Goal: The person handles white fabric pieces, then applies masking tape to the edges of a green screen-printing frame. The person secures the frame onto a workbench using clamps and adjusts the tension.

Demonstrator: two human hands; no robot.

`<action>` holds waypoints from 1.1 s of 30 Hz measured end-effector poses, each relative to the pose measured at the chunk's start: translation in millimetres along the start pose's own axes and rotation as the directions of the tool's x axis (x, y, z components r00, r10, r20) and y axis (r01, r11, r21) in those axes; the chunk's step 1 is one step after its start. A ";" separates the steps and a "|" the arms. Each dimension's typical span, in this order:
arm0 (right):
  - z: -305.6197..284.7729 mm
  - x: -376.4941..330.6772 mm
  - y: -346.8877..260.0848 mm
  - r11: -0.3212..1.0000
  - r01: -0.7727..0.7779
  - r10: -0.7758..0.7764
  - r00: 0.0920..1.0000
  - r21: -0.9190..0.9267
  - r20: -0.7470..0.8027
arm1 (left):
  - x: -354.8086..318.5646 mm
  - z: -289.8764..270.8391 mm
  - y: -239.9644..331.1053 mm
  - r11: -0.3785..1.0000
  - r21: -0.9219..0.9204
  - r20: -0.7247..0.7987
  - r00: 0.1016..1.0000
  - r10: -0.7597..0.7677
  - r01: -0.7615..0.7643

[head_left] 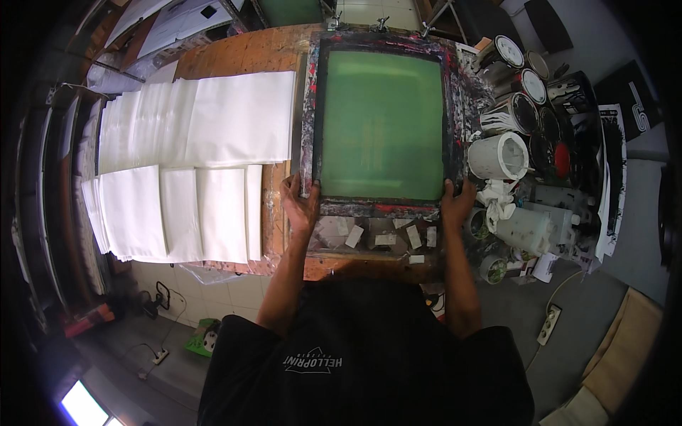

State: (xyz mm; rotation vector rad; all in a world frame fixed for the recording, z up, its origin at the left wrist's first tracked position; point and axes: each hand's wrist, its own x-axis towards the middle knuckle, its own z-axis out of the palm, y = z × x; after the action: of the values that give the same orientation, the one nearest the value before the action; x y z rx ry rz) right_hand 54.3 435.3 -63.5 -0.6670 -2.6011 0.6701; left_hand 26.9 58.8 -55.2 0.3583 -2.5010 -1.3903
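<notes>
A screen printing frame [310, 121] with green mesh [381, 128] lies in front of me on a wooden table. Its dark borders are smeared with black, white and red ink. My left hand [301, 204] grips the near left corner, fingers over the side rail. At the near right corner, my right hand [458, 204] is closed round the opposite rail. Metal hinge clamps [381, 24] stand at the frame's far edge. Several small pale tape pieces [385, 240] stick to the surface just before the near rail. What lies under the mesh is hidden.
Overlapping white sheets [241, 117] are laid in two rows across the wooden table [234, 55] on the left. Close on the right stand ink-stained cans [522, 113], a white tub [497, 156], crumpled white tissue [496, 199] and a translucent jug [524, 228].
</notes>
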 end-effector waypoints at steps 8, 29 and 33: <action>4.2 -1.5 3.9 0.999 0.031 -0.033 0.998 -0.034 -0.048 | 2.3 -2.8 10.5 0.989 0.147 0.002 1.000 0.005 -0.005; -4.3 2.9 -2.8 0.998 0.057 -0.057 0.998 -0.003 -0.013 | 0.6 3.2 3.7 0.978 0.199 -0.051 0.996 0.078 -0.067; -5.7 2.9 -4.0 0.999 0.048 -0.048 0.999 0.000 -0.002 | 1.8 2.2 1.7 0.978 0.192 -0.038 0.995 0.095 -0.086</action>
State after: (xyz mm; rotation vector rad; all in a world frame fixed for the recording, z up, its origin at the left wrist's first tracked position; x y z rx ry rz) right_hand 53.1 435.7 -56.1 -0.6027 -2.6067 0.6543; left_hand 24.3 60.8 -54.7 0.3053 -2.5831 -1.1000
